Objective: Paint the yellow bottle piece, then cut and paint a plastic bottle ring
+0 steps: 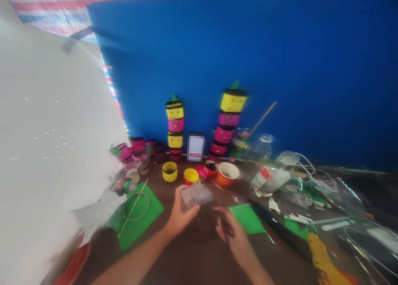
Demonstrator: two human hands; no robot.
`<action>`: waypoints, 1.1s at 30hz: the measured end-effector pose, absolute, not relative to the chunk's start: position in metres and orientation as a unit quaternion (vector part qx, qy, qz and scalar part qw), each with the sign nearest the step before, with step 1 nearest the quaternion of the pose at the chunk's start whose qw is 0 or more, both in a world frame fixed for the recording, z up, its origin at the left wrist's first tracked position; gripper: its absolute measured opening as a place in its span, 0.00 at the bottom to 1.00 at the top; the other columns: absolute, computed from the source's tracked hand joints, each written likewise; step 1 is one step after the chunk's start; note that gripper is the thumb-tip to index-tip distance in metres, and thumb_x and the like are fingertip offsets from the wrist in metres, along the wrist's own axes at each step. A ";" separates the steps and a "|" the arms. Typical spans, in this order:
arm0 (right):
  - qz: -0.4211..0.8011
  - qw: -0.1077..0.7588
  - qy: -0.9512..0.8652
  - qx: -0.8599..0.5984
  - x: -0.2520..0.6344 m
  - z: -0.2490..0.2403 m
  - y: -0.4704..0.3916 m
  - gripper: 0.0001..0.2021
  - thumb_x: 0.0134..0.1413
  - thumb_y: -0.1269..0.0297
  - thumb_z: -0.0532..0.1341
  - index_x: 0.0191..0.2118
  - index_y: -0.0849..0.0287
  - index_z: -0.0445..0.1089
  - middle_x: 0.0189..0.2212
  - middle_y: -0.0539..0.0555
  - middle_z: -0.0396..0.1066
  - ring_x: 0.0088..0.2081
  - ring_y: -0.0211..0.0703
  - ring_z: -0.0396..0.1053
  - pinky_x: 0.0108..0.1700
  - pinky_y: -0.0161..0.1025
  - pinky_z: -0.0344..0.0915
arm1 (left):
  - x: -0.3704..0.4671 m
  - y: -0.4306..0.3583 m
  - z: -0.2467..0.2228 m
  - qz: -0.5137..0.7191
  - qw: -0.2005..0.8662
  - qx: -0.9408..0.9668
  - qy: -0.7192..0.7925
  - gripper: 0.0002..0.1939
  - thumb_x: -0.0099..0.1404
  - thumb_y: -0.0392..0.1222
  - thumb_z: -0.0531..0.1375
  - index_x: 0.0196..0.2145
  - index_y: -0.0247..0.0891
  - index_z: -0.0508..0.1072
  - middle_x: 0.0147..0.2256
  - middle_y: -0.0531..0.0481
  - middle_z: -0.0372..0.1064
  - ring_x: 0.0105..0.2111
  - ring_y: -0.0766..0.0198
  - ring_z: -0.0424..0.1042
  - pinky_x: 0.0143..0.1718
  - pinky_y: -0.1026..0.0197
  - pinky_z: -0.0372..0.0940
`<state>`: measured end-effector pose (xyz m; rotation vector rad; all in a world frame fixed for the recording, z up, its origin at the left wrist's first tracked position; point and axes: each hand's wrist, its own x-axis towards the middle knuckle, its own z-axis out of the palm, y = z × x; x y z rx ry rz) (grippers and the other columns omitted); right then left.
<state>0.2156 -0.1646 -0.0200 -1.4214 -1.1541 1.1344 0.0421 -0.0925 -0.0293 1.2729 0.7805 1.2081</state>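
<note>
Wall [56,131] in pale white at far left; crumpled white wrap [96,212] near its base; pink cups [122,152] with green leaf shapes just behind; green sheet [147,223] on the brown table [192,252], with a thin stick [132,208] and a pale ring [137,219] lying on top; yellow cup [169,175] farther back, before a short stack of yellow and pink face cups [175,140] against a blue board [174,49]; left hand [182,212] low at center, thumb and fingers grasping a clear plastic piece [197,196], raised in front of small open cups [190,177]; larger white-lined orange cup [228,177] beyond, before a taller, leaning stack of face cups [224,134]; right hand [238,235], fingers curled around a dark tool [229,229], too blurred to name; small green sheet [247,219] just right of it; black, long object [280,231] beside that sheet; red-and-white carton [263,179] farther back, among clear plastic and scraps; yellow-handled tool [325,256] at lower right
</note>
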 end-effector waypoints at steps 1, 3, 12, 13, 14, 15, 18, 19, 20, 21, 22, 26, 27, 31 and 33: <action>0.456 0.470 -0.482 -0.582 0.215 -0.020 -0.165 0.25 0.43 0.47 0.64 0.45 0.56 0.65 0.43 0.57 0.68 0.42 0.45 0.68 0.46 0.41 0.67 | 0.042 -0.093 -0.028 0.519 0.573 0.538 0.337 0.29 0.55 0.47 0.64 0.50 0.45 0.56 0.46 0.48 0.65 0.47 0.56 0.68 0.50 0.54 0.63; 0.451 0.462 -0.497 -0.580 0.213 -0.022 -0.166 0.24 0.44 0.47 0.63 0.44 0.56 0.66 0.43 0.58 0.68 0.43 0.46 0.68 0.47 0.41 0.65 | 0.042 -0.093 -0.028 0.529 0.566 0.533 0.341 0.25 0.57 0.49 0.62 0.49 0.45 0.58 0.45 0.49 0.65 0.47 0.57 0.67 0.51 0.54 0.62; 0.466 0.462 -0.492 -0.573 0.206 -0.012 -0.172 0.26 0.48 0.38 0.55 0.39 0.58 0.66 0.21 0.48 0.63 0.25 0.37 0.61 0.29 0.35 0.59 | 0.040 -0.090 -0.036 0.546 0.488 0.584 0.350 0.34 0.49 0.44 0.68 0.52 0.43 0.60 0.50 0.45 0.58 0.53 0.52 0.62 0.53 0.53 0.60; 0.473 0.457 -0.489 -0.573 0.205 -0.009 -0.172 0.27 0.48 0.37 0.54 0.39 0.59 0.66 0.19 0.47 0.61 0.23 0.37 0.59 0.27 0.34 0.57 | 0.040 -0.091 -0.036 0.554 0.489 0.575 0.352 0.34 0.49 0.44 0.68 0.52 0.43 0.59 0.50 0.45 0.59 0.52 0.53 0.62 0.53 0.53 0.61; 0.479 0.451 -0.487 -0.574 0.204 -0.007 -0.173 0.27 0.48 0.37 0.54 0.39 0.59 0.66 0.17 0.46 0.59 0.22 0.36 0.57 0.26 0.34 0.55 | 0.040 -0.091 -0.035 0.562 0.492 0.563 0.355 0.34 0.49 0.44 0.68 0.52 0.43 0.58 0.50 0.45 0.59 0.52 0.53 0.63 0.52 0.54 0.62; 0.485 0.446 -0.487 -0.573 0.203 -0.005 -0.174 0.28 0.48 0.37 0.54 0.39 0.60 0.65 0.16 0.45 0.58 0.21 0.36 0.56 0.26 0.34 0.54 | 0.041 -0.092 -0.035 0.566 0.498 0.552 0.356 0.34 0.50 0.44 0.67 0.52 0.43 0.57 0.50 0.45 0.59 0.52 0.53 0.63 0.52 0.54 0.62; 0.504 0.441 -0.488 -0.559 0.201 -0.005 -0.175 0.29 0.48 0.37 0.54 0.41 0.60 0.65 0.16 0.45 0.59 0.20 0.35 0.55 0.24 0.34 0.51 | 0.044 -0.094 -0.032 0.555 0.537 0.534 0.344 0.32 0.53 0.44 0.66 0.52 0.44 0.55 0.51 0.44 0.61 0.51 0.55 0.65 0.50 0.55 0.63; 0.511 0.441 -0.489 -0.553 0.201 -0.006 -0.175 0.29 0.48 0.37 0.54 0.41 0.60 0.65 0.16 0.45 0.59 0.20 0.35 0.54 0.24 0.34 0.50 | 0.044 -0.094 -0.031 0.549 0.552 0.531 0.334 0.31 0.54 0.44 0.65 0.51 0.45 0.55 0.51 0.44 0.62 0.50 0.55 0.66 0.50 0.55 0.64; 0.515 0.440 -0.491 -0.548 0.201 -0.006 -0.175 0.29 0.48 0.37 0.54 0.41 0.60 0.65 0.16 0.45 0.59 0.20 0.34 0.53 0.24 0.33 0.50 | 0.045 -0.095 -0.030 0.544 0.565 0.530 0.322 0.31 0.54 0.44 0.65 0.51 0.45 0.54 0.51 0.44 0.62 0.50 0.55 0.67 0.50 0.54 0.64; 0.518 0.439 -0.491 -0.545 0.201 -0.007 -0.175 0.28 0.48 0.38 0.55 0.41 0.61 0.65 0.16 0.45 0.58 0.20 0.34 0.53 0.24 0.33 0.49 | 0.045 -0.095 -0.030 0.542 0.575 0.530 0.309 0.31 0.54 0.44 0.65 0.51 0.46 0.53 0.51 0.44 0.62 0.50 0.55 0.67 0.50 0.54 0.64; 0.520 0.436 -0.492 -0.545 0.201 -0.008 -0.175 0.28 0.47 0.38 0.55 0.41 0.61 0.65 0.16 0.44 0.58 0.20 0.34 0.53 0.25 0.33 0.49 | 0.045 -0.096 -0.030 0.544 0.579 0.529 0.298 0.31 0.54 0.44 0.65 0.50 0.46 0.53 0.51 0.45 0.61 0.50 0.55 0.67 0.51 0.53 0.63; 0.513 0.422 -0.493 -0.562 0.202 -0.010 -0.174 0.27 0.49 0.41 0.56 0.41 0.62 0.67 0.16 0.44 0.56 0.20 0.34 0.52 0.25 0.34 0.48 | 0.041 -0.096 -0.031 0.568 0.530 0.542 0.320 0.28 0.54 0.46 0.65 0.48 0.45 0.57 0.50 0.46 0.61 0.52 0.55 0.64 0.54 0.53 0.60; 0.510 0.417 -0.493 -0.568 0.202 -0.010 -0.174 0.27 0.49 0.41 0.55 0.42 0.62 0.67 0.16 0.44 0.56 0.21 0.34 0.52 0.25 0.34 0.47 | 0.040 -0.095 -0.032 0.574 0.512 0.544 0.337 0.28 0.53 0.46 0.66 0.48 0.44 0.59 0.49 0.47 0.61 0.52 0.54 0.63 0.54 0.54 0.59; 0.500 0.400 -0.491 -0.590 0.202 -0.010 -0.175 0.30 0.51 0.41 0.54 0.48 0.64 0.66 0.17 0.45 0.57 0.22 0.35 0.55 0.25 0.34 0.49 | 0.037 -0.094 -0.029 0.559 0.510 0.544 0.362 0.37 0.49 0.46 0.68 0.53 0.44 0.57 0.52 0.45 0.61 0.54 0.52 0.62 0.54 0.55 0.59; 0.512 0.396 -0.484 -0.589 0.203 -0.009 -0.175 0.33 0.50 0.40 0.55 0.50 0.65 0.65 0.17 0.45 0.58 0.22 0.34 0.55 0.25 0.33 0.50 | 0.037 -0.094 -0.026 0.550 0.521 0.551 0.350 0.38 0.48 0.46 0.69 0.54 0.44 0.57 0.53 0.45 0.61 0.54 0.51 0.62 0.54 0.55 0.59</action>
